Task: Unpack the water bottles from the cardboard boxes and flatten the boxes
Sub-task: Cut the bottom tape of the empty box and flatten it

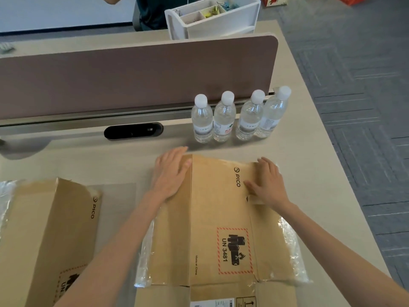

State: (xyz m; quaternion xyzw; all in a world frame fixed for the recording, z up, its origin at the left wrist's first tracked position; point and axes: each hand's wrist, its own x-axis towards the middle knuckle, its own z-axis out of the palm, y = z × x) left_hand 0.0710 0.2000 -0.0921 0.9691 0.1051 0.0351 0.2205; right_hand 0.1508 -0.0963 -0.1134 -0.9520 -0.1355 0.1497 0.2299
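Note:
A flattened brown cardboard box printed with PICO and UN 3481 lies on the desk in front of me. My left hand presses flat on its far left corner, fingers spread. My right hand presses flat on its far right part, beside a strip of loose tape. Neither hand grips anything. Several clear water bottles with white caps stand upright in a row behind the box, against the divider. A second cardboard box sits at the left, still partly raised.
A brown divider panel runs across the back of the desk. A black oval cable port lies left of the bottles. Clear plastic tape hangs off the box edges. A white organiser and a person stand beyond the divider. The desk's right edge drops to grey carpet.

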